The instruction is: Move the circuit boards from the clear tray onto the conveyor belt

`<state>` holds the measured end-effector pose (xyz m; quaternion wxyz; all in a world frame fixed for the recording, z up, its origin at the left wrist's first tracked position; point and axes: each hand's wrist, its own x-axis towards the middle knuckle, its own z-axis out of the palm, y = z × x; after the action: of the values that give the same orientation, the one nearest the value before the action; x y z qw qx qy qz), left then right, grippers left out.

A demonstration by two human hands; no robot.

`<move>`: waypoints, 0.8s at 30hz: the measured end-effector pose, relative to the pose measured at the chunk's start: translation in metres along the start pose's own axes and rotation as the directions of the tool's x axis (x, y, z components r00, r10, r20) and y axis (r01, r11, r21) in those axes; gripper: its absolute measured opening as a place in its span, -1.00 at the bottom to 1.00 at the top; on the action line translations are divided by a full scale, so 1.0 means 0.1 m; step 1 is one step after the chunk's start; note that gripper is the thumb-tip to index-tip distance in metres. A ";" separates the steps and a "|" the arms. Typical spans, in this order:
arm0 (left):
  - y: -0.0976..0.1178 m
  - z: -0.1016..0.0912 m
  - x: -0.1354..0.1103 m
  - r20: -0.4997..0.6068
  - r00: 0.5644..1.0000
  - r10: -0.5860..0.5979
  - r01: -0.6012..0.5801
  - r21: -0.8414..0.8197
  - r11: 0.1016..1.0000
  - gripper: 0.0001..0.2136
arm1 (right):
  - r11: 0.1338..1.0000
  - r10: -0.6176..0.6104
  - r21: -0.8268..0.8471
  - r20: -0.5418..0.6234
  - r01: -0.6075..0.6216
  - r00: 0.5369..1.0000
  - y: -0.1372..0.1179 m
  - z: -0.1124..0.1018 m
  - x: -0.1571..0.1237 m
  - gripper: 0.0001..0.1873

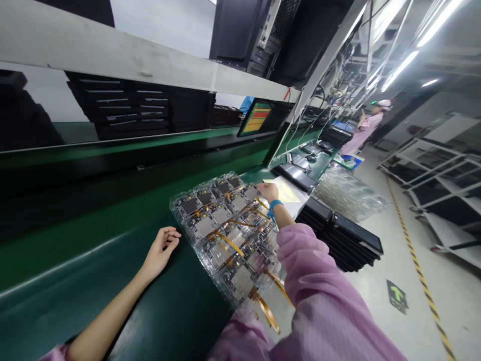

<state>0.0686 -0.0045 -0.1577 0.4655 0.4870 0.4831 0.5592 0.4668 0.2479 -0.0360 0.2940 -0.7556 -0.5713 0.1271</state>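
Note:
A clear plastic tray (180, 205) holding several circuit boards with orange flex cables (229, 243) lies on the green bench. My right hand (267, 192), with a blue wrist strap and pink sleeve, reaches over the tray to its far right corner; its fingers curl at the tray's edge, and what they grip is hidden. My left hand (162, 249) rests on the green surface left of the tray, fingers loosely curled, holding nothing.
A yellow paper sheet (286, 192) lies beyond the tray. Black tray stacks (340, 238) sit at the right, clear tray stacks (347, 193) behind. A monitor (256, 118) and a green conveyor (112, 165) run along the back. Another person in pink (366, 128) stands far down the aisle.

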 end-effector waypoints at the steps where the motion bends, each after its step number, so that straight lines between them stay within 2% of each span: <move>1: 0.00 0.00 0.00 0.001 1.000 0.001 -0.001 0.000 1.000 -0.62 | 1.000 -0.005 -0.016 0.013 0.005 1.000 0.00 0.00 -0.02 -0.74; 9: 0.04 0.01 0.00 0.002 1.000 0.005 -0.005 0.028 1.000 -0.64 | 0.988 -0.076 -0.127 0.096 0.088 0.992 -0.10 -0.02 -0.18 -0.82; 13: 0.04 0.02 0.00 0.004 1.000 0.012 -0.012 0.035 0.999 -0.64 | 0.967 -0.121 -0.214 0.078 0.135 0.990 -0.17 -0.01 -0.27 -0.76; 15: 0.05 0.02 0.00 -0.003 1.000 0.012 -0.012 0.032 0.999 -0.64 | 0.953 -0.149 -0.256 0.070 0.162 0.986 -0.19 -0.01 -0.32 -0.81; 17: 0.05 0.02 0.00 -0.004 1.000 0.010 -0.010 0.035 0.999 -0.65 | 0.938 -0.175 -0.287 0.085 0.192 0.981 -0.20 -0.01 -0.37 -0.88; 21: 0.05 0.02 0.00 0.016 1.000 0.018 -0.019 0.048 0.999 -0.68 | 0.914 -0.202 -0.325 0.156 0.243 0.967 -0.17 0.02 -0.46 -0.87; 24: 0.03 0.04 0.01 0.018 0.999 0.032 -0.033 0.055 0.998 -0.69 | 0.907 -0.208 -0.338 0.159 0.251 0.965 -0.17 0.03 -0.48 -0.89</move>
<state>0.0724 -0.0030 -0.1538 0.4469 0.5122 0.4866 0.5488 0.4365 0.2067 -0.0353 0.1309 -0.7146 -0.6865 0.0314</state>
